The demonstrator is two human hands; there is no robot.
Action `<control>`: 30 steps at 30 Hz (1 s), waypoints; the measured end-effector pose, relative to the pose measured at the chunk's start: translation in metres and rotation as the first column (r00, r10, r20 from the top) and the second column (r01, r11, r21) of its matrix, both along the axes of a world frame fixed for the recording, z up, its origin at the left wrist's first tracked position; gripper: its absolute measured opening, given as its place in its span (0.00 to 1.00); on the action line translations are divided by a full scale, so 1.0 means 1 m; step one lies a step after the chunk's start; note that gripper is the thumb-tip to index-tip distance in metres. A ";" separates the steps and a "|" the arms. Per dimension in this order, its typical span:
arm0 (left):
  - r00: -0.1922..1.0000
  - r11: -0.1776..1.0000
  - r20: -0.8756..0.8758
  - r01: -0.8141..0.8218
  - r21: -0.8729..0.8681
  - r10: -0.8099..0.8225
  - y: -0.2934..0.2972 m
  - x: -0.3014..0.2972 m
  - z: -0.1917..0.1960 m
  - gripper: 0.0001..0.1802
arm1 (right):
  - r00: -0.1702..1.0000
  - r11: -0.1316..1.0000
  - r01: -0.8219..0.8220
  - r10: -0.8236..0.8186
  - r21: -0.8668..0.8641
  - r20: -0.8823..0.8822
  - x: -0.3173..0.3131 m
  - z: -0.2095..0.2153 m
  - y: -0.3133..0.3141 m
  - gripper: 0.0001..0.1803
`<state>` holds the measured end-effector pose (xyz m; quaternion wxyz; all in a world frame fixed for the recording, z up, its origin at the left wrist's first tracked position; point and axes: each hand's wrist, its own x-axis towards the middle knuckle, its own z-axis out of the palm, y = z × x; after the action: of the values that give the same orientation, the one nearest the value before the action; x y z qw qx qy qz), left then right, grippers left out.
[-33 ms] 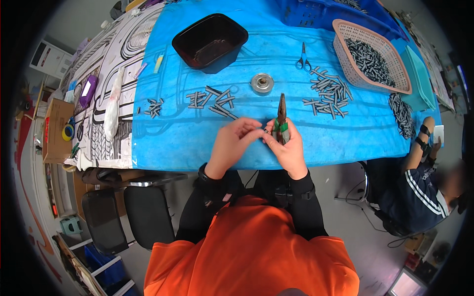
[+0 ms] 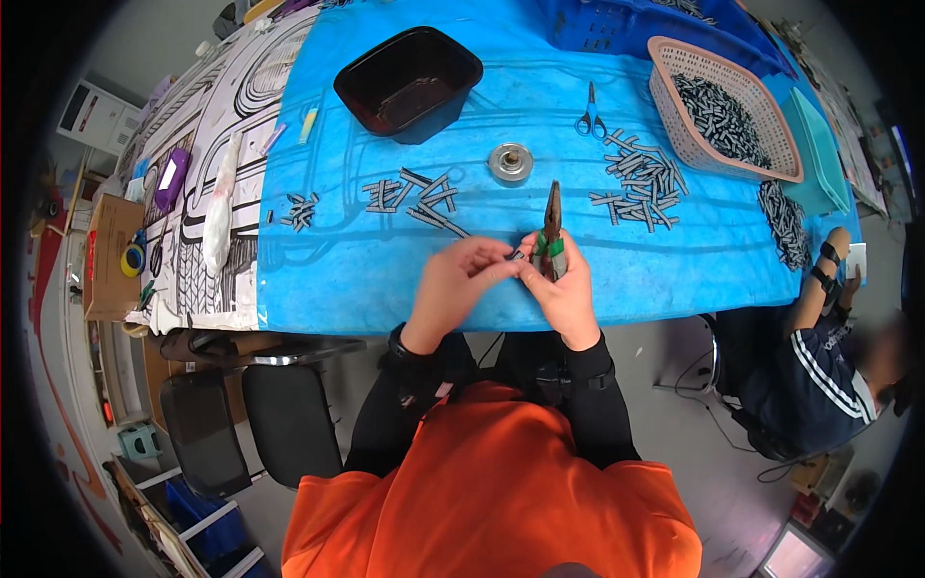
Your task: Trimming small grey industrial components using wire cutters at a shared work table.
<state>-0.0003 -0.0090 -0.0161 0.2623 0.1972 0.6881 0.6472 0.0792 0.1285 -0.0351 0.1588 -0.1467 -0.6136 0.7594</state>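
Both my hands meet over the near edge of the blue-covered table. In my right hand (image 2: 562, 289) is a pair of long-nosed pliers (image 2: 552, 217) with green handle grips, its jaws pointing away from me. The fingertips of my left hand (image 2: 461, 287) pinch a small dark piece (image 2: 516, 256), beside my right thumb and forefinger; its exact kind is too small to make out. Beyond the hands lie a loose group of short grey rods (image 2: 436, 197) and a round metal tin (image 2: 511, 164) with a brownish centre. A larger heap of grey rods (image 2: 644, 183) is to the right.
A black plastic tub (image 2: 409, 123) stands at the back, with scissors (image 2: 591, 118) right of it. A pink basket (image 2: 780, 159) holds many grey pieces, near a blue crate (image 2: 588, 34) and a teal tray (image 2: 817, 154). Another person (image 2: 819, 366) sits at the right.
My left hand has shifted slightly right and nearer to me, and its fingertips have moved around the small dark piece. The pliers tilt a little further right.
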 end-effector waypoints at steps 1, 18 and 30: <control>1.000 1.000 0.001 0.003 -0.001 -0.003 -0.002 0.005 -0.005 0.08 | 0.999 0.999 0.028 -0.028 0.026 -0.015 -0.001 -0.002 0.001 0.14; 0.987 0.992 0.099 -0.127 -0.005 0.127 0.003 0.012 -0.009 0.05 | 0.998 0.997 0.008 -0.012 -0.072 -0.054 0.001 -0.001 0.002 0.14; 0.983 0.994 0.154 -0.109 0.027 0.103 0.004 0.008 -0.011 0.05 | 0.996 0.997 0.081 -0.080 0.016 -0.039 0.001 0.000 0.004 0.15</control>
<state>0.0080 -0.0053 -0.0270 0.2755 0.1150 0.6641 0.6855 0.0798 0.1321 -0.0349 0.2024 -0.1554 -0.6107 0.7496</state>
